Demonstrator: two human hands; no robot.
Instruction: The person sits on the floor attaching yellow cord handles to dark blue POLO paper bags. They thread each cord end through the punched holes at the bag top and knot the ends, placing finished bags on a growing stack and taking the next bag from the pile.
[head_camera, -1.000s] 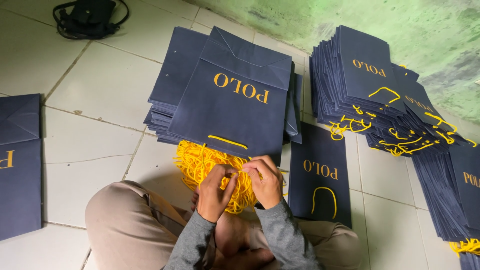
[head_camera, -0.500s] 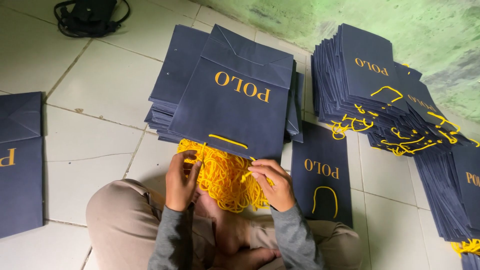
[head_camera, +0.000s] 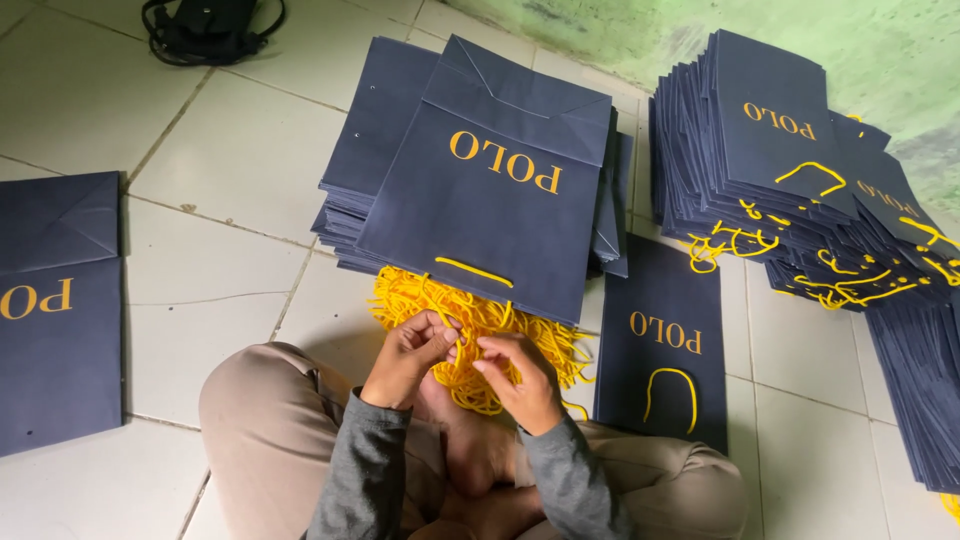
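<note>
Left hand (head_camera: 408, 355) and right hand (head_camera: 520, 378) — fingers pinched on strands of tangled yellow cord bundle (head_camera: 470, 330) — just below flat navy paper bag (head_camera: 490, 200), white tiled floor (head_camera: 230, 230).

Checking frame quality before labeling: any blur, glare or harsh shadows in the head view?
Head view: soft even light, no glare on the floor tiles; only faint shadows under the bag stack; left hand, right hand and yellow cords are reasonably sharp; slight wide-angle distortion at edges.

Both hands, left (head_camera: 408, 358) and right (head_camera: 520, 380), have drawn together over the yellow cords (head_camera: 470, 325); earlier spread apart.
</note>
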